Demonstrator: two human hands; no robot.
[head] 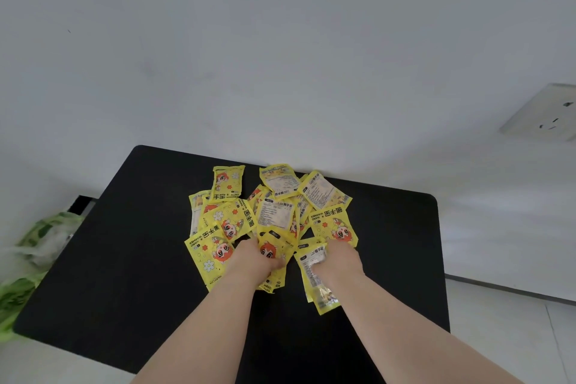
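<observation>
- A pile of packets, yellow hand-warmer sachets, lies heaped in the middle of the black tabletop, some with the cartoon side up and others with the printed label up.
- The left hand digs into the near edge of the heap. Its fingers, mostly hidden, look curled round a face-up packet.
- The right hand grasps a label-side packet, which hangs toward the near side of the heap.
- The sachets look light, flat and soft, with a slick wrapper, so they probably slide over each other and bend when lifted.
- A pinch on a sealed edge or corner should hold better than a flat press on the glossy face.
- Overlapping neighbours are the main obstacle: pulling one out will likely drag or shift those lying on it.
- A green bag sits off the left side of the tabletop, well apart from the heap.
- A wall socket is on the wall to the right, behind the tabletop.
</observation>
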